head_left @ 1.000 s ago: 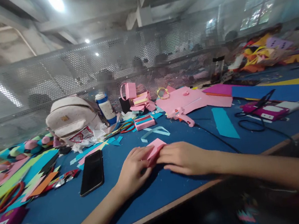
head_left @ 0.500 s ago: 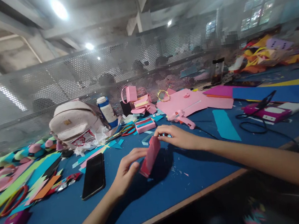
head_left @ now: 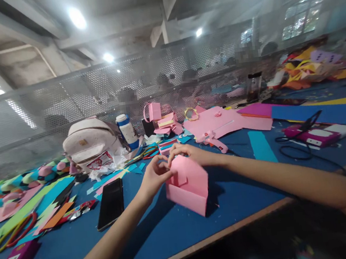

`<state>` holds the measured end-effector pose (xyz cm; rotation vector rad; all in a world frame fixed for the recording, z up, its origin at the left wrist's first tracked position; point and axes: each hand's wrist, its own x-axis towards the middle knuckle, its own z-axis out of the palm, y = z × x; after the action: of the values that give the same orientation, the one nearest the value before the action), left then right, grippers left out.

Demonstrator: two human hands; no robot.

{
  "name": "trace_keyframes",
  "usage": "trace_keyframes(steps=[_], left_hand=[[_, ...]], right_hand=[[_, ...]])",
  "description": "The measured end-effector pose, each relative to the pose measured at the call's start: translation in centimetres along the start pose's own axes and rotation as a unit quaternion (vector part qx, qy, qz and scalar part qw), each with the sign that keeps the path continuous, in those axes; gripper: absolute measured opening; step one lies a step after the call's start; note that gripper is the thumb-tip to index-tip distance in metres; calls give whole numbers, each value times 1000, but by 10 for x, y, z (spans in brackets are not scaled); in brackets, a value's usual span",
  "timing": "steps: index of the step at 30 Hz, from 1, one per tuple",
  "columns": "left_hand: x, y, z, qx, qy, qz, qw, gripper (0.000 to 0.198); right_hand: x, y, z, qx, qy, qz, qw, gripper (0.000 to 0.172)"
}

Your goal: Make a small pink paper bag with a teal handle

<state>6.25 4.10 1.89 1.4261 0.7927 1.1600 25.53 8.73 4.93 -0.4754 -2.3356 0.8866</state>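
Note:
A folded pink paper box with a raised, angled back flap stands tilted above the blue table, its opening facing me. My left hand pinches the box's upper left edge between thumb and fingers. From behind the flap, my right hand grips the top edge; part of its fingers is hidden by the paper. Just beyond the hands lies a small pink box with a blue strip. A pink glue gun rests to the right of it.
To the left are a black phone, scissors and coloured paper strips. A pale backpack and a bottle stand behind. Pink sheets lie at the back; on the right is a purple power strip with black cable.
The pink box has turned from nearly edge-on to show its open front. My left hand has risen from its lower side to its upper left edge, close to my right hand.

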Motion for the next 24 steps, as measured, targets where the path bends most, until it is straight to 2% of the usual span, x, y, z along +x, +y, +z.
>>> trace_keyframes(steps=[2, 5, 7, 10, 14, 16, 19, 21, 24], left_hand=[[-2, 1, -2, 42, 33, 22, 998, 44], [-6, -2, -8, 92, 113, 38, 989, 33], [-8, -4, -12, 108, 148, 25, 983, 30], [-8, -8, -16, 127, 124, -9, 984, 31], [-7, -15, -20, 177, 73, -26, 981, 32], [-7, -20, -23, 236, 41, -39, 970, 24], [-7, -27, -28, 358, -3, -49, 932, 16], [-6, -31, -31, 410, -6, -47, 911, 15], [-4, -35, -33, 417, -11, -35, 908, 10]], right_hand=[[-4, 5, -1, 44, 41, 38, 998, 37], [-12, 12, -2, 99, 99, 107, 984, 51], [-16, 17, -3, 86, 100, 128, 983, 50], [-20, 24, -4, 26, 55, 136, 989, 38], [-20, 29, -3, 5, -29, 158, 987, 36], [-20, 29, 1, -28, -59, 166, 984, 35], [-22, 31, 8, -123, -59, 152, 979, 34], [-24, 35, 14, -172, -48, 128, 975, 31], [-26, 41, 19, -200, -33, 114, 973, 23]])
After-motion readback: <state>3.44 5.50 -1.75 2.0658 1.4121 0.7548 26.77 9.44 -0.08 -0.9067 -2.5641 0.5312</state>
